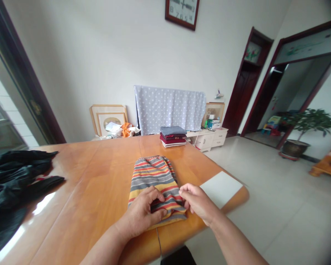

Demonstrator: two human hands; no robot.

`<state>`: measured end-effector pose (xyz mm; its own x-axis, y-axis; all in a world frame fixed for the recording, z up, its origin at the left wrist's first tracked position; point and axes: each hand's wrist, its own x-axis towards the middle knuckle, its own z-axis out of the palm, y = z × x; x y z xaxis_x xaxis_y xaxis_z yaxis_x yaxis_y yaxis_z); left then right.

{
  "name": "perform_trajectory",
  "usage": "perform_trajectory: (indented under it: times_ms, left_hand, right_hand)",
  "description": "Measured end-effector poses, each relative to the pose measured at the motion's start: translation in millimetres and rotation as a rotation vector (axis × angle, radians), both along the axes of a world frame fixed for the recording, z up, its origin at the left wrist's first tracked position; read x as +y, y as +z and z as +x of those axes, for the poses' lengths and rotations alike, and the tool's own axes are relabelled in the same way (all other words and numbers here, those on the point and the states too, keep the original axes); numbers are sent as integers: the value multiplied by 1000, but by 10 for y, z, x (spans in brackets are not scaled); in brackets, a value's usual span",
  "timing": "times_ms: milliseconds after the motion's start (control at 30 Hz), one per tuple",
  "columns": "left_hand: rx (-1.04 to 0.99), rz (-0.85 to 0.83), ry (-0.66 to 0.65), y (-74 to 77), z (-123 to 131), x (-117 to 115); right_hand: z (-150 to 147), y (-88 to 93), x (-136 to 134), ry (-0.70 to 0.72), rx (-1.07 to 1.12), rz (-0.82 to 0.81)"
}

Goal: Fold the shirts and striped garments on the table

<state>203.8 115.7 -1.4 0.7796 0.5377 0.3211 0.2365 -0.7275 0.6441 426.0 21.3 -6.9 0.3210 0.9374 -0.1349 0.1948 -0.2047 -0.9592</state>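
A striped garment (151,176) in grey, yellow, red and white lies folded lengthwise on the wooden table (99,191), near its front edge. My left hand (146,211) rests on the lower left part of the cloth, thumb and fingers apart. At the right edge of the garment, my right hand (194,200) pinches the cloth between thumb and fingers. The lower end of the garment is wrinkled between my two hands.
A stack of folded clothes (173,137) stands at the table's far edge. Black clothing (19,184) is heaped at the left. A white sheet (221,188) lies by the right corner. Beyond are a dotted cloth (171,108), a low white cabinet (211,140) and a potted plant (295,147).
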Motion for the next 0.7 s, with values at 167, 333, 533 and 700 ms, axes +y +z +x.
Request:
perform_trajectory:
  times_ms: [167, 333, 533, 700]
  left_hand:
    - [-38, -52, -14, 38, -9, -14]
    - [-39, -110, -38, 54, -20, 10]
    - [-55, -168, -48, 34, -26, 43]
    - [-62, -304, -16, 21, -14, 65]
  right_hand:
    - [-4, 10, -82, 26, 59, 23]
    - [-48, 119, -151, 100, 277, 169]
    - [-85, 145, -179, 76, 276, 180]
    - [-68, 156, -210, -9, 248, 86]
